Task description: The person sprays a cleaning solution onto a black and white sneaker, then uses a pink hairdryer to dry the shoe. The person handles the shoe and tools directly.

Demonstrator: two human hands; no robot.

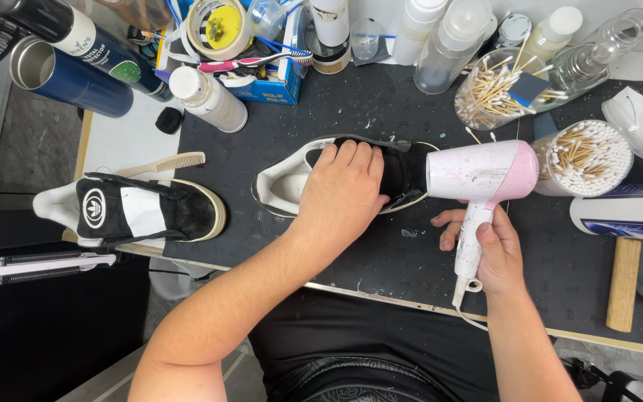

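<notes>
left hand (340,195): palm down on top of the black shoe (403,173), fingers spread a little and curled over its upper, thumb tip against the shoe's near side. Loose clamp from above, not a pinch; hand is partly wrapped around the shoe, pressing it to the mat.

right hand (494,253): fist wrapped round the handle of the hair dryer (483,173), fingers fully curled, thumb on the near face of the handle. Firm full-hand hold.

hair dryer: pink and white, speckled body, barrel level, nozzle pointing left at the toe end of the black shoe, mouth just beside it, contact cannot be told. White cord hangs from the handle base past the table edge.

black shoe: lies on the dark mat (351,119) mid-table, white lining end to the left, dark toe end to the right; middle hidden under the left hand.

second shoe (143,210): black with white sole, lying at the left edge of the mat, well apart from both hands.

comb (169,163): tan, just behind the second shoe.

cotton swabs (588,154): two clear tubs of them behind and right of the dryer.

bottles (208,99): white and clear ones along the back edge, blue cans at far left.

mallet (624,283): wooden handle lies at right, near the table edge.
</notes>
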